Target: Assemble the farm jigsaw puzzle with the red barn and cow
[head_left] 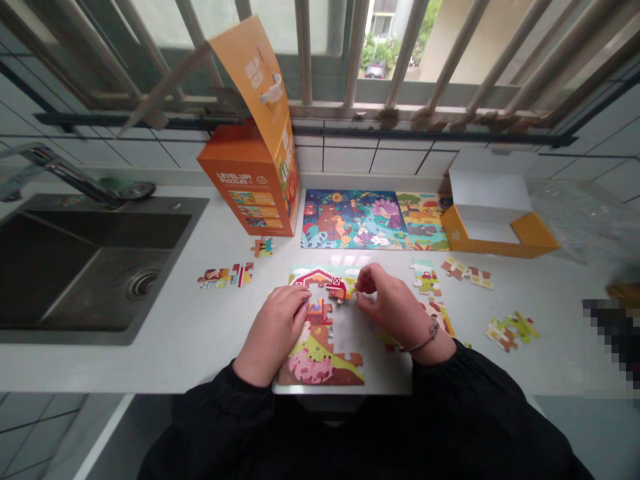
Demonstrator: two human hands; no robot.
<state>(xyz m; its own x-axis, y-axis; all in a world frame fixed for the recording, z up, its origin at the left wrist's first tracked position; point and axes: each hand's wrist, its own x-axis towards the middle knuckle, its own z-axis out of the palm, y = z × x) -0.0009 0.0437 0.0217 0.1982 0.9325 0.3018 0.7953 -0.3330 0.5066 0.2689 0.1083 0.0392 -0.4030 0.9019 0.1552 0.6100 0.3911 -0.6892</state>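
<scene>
In the head view, near the front edge of the smooth white countertop (225,367), the red-and-orange cardboard puzzle piece (339,288) lies sideways, just left of the nearer right hand (397,303), whose curled fingertips pinch or not, I cannot tell, while the left hand (275,327) rests loosely extended on the colourful farm puzzle (313,367).

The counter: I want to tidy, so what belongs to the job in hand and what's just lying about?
Likely in use:
- farm puzzle
- left-side pieces
- right-side pieces

Likely lying about:
- orange box
- assembled animal puzzle
- open yellow box
- clear plastic
</scene>
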